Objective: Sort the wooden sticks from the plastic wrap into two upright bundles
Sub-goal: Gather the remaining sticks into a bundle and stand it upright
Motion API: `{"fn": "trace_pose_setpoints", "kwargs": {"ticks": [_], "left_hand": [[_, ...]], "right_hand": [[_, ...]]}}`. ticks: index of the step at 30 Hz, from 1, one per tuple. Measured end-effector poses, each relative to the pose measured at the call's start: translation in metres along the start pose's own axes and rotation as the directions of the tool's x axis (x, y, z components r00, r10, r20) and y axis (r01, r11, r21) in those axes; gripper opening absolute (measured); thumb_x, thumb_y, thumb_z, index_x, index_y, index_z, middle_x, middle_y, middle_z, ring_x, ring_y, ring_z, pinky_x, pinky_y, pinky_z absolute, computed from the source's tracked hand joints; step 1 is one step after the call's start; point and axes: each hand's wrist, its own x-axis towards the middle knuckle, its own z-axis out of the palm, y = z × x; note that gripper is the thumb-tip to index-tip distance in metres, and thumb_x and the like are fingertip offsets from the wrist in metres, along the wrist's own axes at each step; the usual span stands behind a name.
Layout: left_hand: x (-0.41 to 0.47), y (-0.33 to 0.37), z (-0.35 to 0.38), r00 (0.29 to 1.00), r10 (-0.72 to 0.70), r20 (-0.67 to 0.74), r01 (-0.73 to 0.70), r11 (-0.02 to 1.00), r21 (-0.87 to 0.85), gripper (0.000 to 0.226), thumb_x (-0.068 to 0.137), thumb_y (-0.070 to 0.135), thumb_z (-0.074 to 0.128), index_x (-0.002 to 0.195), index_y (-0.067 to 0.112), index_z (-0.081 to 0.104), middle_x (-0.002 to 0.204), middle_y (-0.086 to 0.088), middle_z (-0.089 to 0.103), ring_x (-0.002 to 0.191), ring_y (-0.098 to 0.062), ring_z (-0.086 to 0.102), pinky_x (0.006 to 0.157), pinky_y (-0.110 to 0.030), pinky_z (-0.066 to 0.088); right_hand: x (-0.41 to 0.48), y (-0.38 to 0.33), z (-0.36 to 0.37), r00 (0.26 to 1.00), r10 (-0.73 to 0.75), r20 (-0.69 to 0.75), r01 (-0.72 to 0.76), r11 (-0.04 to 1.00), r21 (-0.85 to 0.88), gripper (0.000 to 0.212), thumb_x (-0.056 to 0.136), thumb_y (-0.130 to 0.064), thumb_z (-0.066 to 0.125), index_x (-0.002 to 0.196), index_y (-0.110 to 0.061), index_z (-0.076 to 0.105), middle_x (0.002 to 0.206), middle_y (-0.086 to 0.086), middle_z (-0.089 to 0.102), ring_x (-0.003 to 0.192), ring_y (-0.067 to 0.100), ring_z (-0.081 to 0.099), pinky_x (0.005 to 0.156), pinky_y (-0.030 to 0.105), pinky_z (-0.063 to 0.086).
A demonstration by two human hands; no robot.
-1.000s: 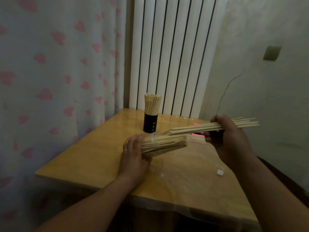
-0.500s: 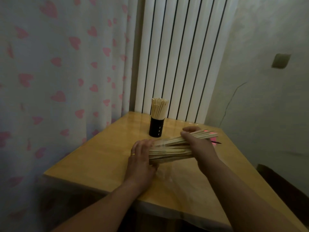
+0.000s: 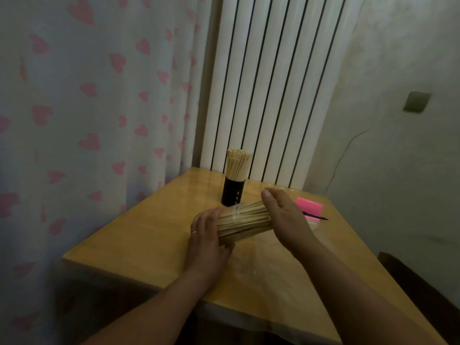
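Pale fabric dotted with pink hearts, a curtain point(image 3: 87, 120), fills the room from seven to eleven o'clock. At twelve o'clock stands a white ribbed radiator point(image 3: 261, 83). A plain grey-white wall point(image 3: 385, 158) takes the side from one to four o'clock, with a small square wall plate point(image 3: 417, 102) at two o'clock.

Below them a glossy wooden table point(image 3: 139, 240) sits in the corner. A sheet of clear plastic wrap point(image 3: 261, 267) lies flat on its six o'clock side, near the person's forearms.

The right hand point(image 3: 286, 220) is flat, fingers straight and together, its palm pressed against the three o'clock end of a bundle of wooden sticks point(image 3: 245, 221). The left hand point(image 3: 205, 241) curls round the nine o'clock end, fingers over the top and thumb underneath, grasping it. The bundle lies on its side over the middle of the table, between the two hands. I cannot tell whether it touches the tabletop. A clear band circles it near the left hand.

At twelve o'clock from the bundle, just beside it, a black cup point(image 3: 232, 192) holds more sticks standing upright. At two o'clock from the bundle lies a pink block point(image 3: 308, 205), with a thin dark pen point(image 3: 316, 216) across its near edge. A gold ring point(image 3: 193, 232) shows on the left hand.
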Motion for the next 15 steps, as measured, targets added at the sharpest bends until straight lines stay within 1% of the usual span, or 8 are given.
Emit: {"fn": "trace_pose_setpoints", "kwargs": {"ticks": [2,3,6,9,10,12,14,15], "left_hand": [[0.0,0.0,-0.001,1.0,-0.011,-0.011,0.011,1.0,-0.005,0.099,0.082,0.024,0.085,0.158,0.04,0.024,0.157,0.012,0.027,0.15,-0.025,0.026,0.117,-0.053,0.042],[0.001,0.0,-0.001,1.0,-0.018,-0.014,0.018,1.0,-0.009,0.1,0.082,0.024,0.085,0.157,0.041,0.023,0.157,0.013,0.026,0.15,-0.025,0.026,0.117,-0.053,0.042],[0.001,0.0,-0.001,0.999,-0.046,-0.024,0.045,0.998,-0.042,0.102,0.083,0.024,0.085,0.156,0.047,0.018,0.158,0.012,0.025,0.148,-0.023,0.026,0.118,-0.049,0.04],[0.002,-0.001,-0.001,0.992,-0.121,-0.038,0.117,0.989,-0.094,0.1,0.085,0.024,0.084,0.159,0.044,0.02,0.16,0.007,0.025,0.147,-0.02,0.023,0.118,-0.047,0.037],[0.003,-0.001,-0.001,0.988,-0.15,-0.04,0.145,0.983,-0.11,0.1,0.085,0.024,0.084,0.161,0.041,0.021,0.162,0.006,0.025,0.147,-0.02,0.022,0.119,-0.047,0.036],[0.005,-0.001,-0.001,0.982,-0.185,-0.04,0.179,0.976,-0.126,0.101,0.085,0.026,0.086,0.162,0.04,0.021,0.163,0.004,0.025,0.149,-0.023,0.023,0.12,-0.047,0.035],[0.006,-0.002,-0.001,0.979,-0.201,-0.045,0.193,0.972,-0.132,0.102,0.084,0.026,0.087,0.162,0.039,0.023,0.163,0.001,0.027,0.149,-0.026,0.025,0.121,-0.049,0.035],[0.007,-0.003,0.0,0.977,-0.208,-0.046,0.2,0.97,-0.135,0.102,0.083,0.026,0.087,0.162,0.038,0.024,0.162,0.0,0.029,0.148,-0.027,0.026,0.121,-0.049,0.035]], "right_hand": [[0.004,-0.002,0.0,1.0,0.006,-0.014,-0.006,0.999,0.038,0.053,0.109,-0.056,0.04,0.147,-0.022,0.054,0.133,-0.001,0.063,0.117,0.016,0.061,0.097,0.039,0.054],[0.004,-0.003,0.0,0.999,0.022,-0.047,-0.018,0.996,0.082,0.053,0.109,-0.056,0.039,0.145,-0.021,0.054,0.131,-0.001,0.063,0.117,0.017,0.061,0.096,0.04,0.054],[-0.002,0.002,-0.008,0.976,0.071,-0.205,-0.031,0.981,0.192,0.046,0.111,-0.054,0.035,0.122,-0.02,0.063,0.11,-0.003,0.066,0.101,0.013,0.063,0.076,0.033,0.048],[-0.014,0.017,-0.029,0.947,0.104,-0.303,-0.062,0.987,0.147,0.056,0.113,-0.049,0.036,0.092,-0.011,0.072,0.086,0.005,0.072,0.08,0.019,0.067,0.069,0.037,0.05],[-0.019,0.022,-0.038,0.963,0.087,-0.256,-0.062,0.992,0.106,0.062,0.114,-0.044,0.036,0.08,-0.007,0.073,0.076,0.008,0.073,0.069,0.022,0.067,0.065,0.034,0.051],[-0.03,0.032,-0.051,0.996,0.077,-0.04,-0.079,0.996,-0.047,0.067,0.115,-0.036,0.035,0.068,-0.007,0.073,0.068,0.008,0.075,0.059,0.022,0.068,0.062,0.027,0.053],[-0.04,0.052,-0.052,0.971,0.152,0.187,-0.094,0.954,-0.285,0.058,0.114,-0.037,0.038,0.08,-0.014,0.079,0.08,0.001,0.079,0.071,0.014,0.073,0.076,0.029,0.061],[-0.042,0.066,-0.05,0.949,0.196,0.247,-0.077,0.903,-0.422,0.047,0.113,-0.04,0.041,0.096,-0.019,0.08,0.096,-0.001,0.08,0.086,0.011,0.074,0.088,0.033,0.06]]}}
